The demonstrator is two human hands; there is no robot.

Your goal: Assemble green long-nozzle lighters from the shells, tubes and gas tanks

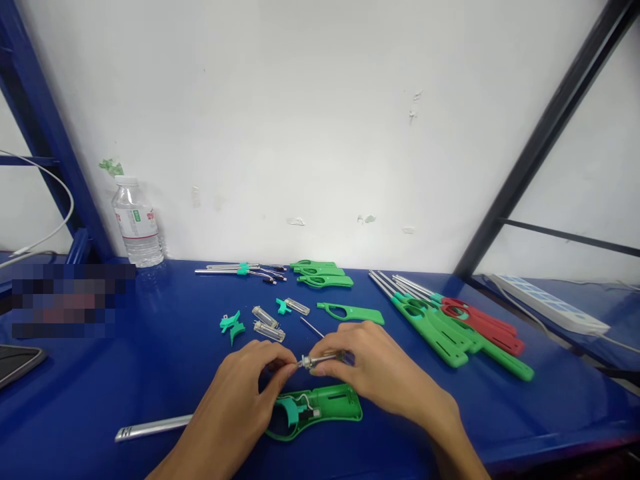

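My right hand (360,360) grips a small clear lighter fuel tank (327,358), its valve end pointing left. At that end, the thumb and forefinger of my left hand (250,383) are pinched together; what lies between them is too small to make out. Just below my hands is an opened green lighter shell (340,404), with a teal trigger (289,411) and thin wires inside. Its metal barrel (153,428) runs left beneath my left wrist. Behind my right hand a thin metal rod (313,327) shows, its other end hidden.
Loose clear tanks (269,331) and teal triggers (233,325) lie ahead. Farther back are metal barrels with wires (240,269) and green shell halves (325,281). Several green and red lighters (480,327) lie right, near a power strip (550,303). A water bottle (137,223) and phone (20,363) are left.
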